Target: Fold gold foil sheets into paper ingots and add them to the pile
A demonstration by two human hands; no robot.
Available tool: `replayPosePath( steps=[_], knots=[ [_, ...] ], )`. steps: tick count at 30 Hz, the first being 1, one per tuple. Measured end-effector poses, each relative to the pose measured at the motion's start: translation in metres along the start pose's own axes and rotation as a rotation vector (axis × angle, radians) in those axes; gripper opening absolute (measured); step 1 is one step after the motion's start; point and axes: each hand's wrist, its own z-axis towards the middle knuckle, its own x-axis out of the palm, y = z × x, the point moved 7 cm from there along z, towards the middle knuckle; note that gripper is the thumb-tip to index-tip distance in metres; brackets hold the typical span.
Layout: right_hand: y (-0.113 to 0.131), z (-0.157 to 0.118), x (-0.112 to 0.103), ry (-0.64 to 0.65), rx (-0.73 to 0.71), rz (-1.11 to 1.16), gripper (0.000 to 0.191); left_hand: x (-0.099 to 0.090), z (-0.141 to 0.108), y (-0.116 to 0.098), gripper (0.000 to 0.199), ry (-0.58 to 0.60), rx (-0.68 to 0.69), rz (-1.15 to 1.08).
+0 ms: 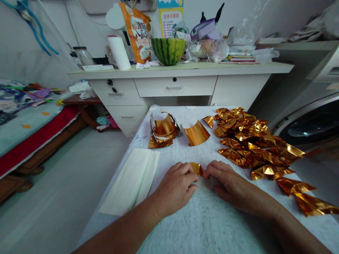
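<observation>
Near the middle of the table, a small sheet of gold foil paper [196,168] shows between my two hands, partly hidden by the fingers. My left hand [176,187] is closed on its left end, fingers curled. On the opposite end, my right hand [229,183] pinches the paper with bent fingers. Beyond them lie a curled gold foil sheet [197,134] and a stack of curled foil sheets [164,128] with pale undersides. To the right spreads a pile of folded gold foil pieces [243,137]. Left of my left hand lies a folded pale paper sheet [127,180].
The cloth-covered table [206,225] stands against a white desk [176,86] bearing half a watermelon [168,51], an orange snack bag [137,33] and a white paper roll [119,53]. A washing machine [315,91] is at right, a bed [39,130] at left.
</observation>
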Motion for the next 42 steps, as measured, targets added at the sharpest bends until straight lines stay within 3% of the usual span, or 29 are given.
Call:
replayPosePath(
  steps=[9, 14, 17, 21, 27, 36, 42],
  knots=[
    [0.004, -0.002, 0.0, 0.003, 0.062, -0.039, 0.035, 0.002, 0.002, 0.0, 0.009, -0.006, 0.006, 0.039],
    [0.005, 0.003, 0.003, -0.014, 0.061, -0.096, 0.017, 0.001, 0.002, -0.001, 0.009, -0.002, 0.001, 0.024],
    [0.004, 0.005, 0.004, -0.03, 0.043, -0.095, 0.019, 0.001, 0.0, 0.0, 0.002, -0.011, -0.016, -0.011],
    [0.001, 0.006, 0.005, -0.045, 0.035, -0.083, 0.022, 0.003, -0.001, 0.003, 0.017, -0.047, -0.08, -0.069],
    [-0.007, 0.006, 0.003, -0.106, 0.137, 0.007, 0.034, 0.01, 0.001, 0.0, 0.018, -0.068, -0.151, -0.057],
    [-0.001, 0.007, 0.003, -0.068, 0.082, 0.009, 0.02, 0.013, 0.001, -0.002, 0.004, -0.106, -0.16, -0.054],
    [-0.004, 0.009, 0.002, -0.076, 0.076, 0.053, 0.015, 0.014, 0.003, -0.002, 0.006, -0.13, -0.188, -0.112]
  ],
)
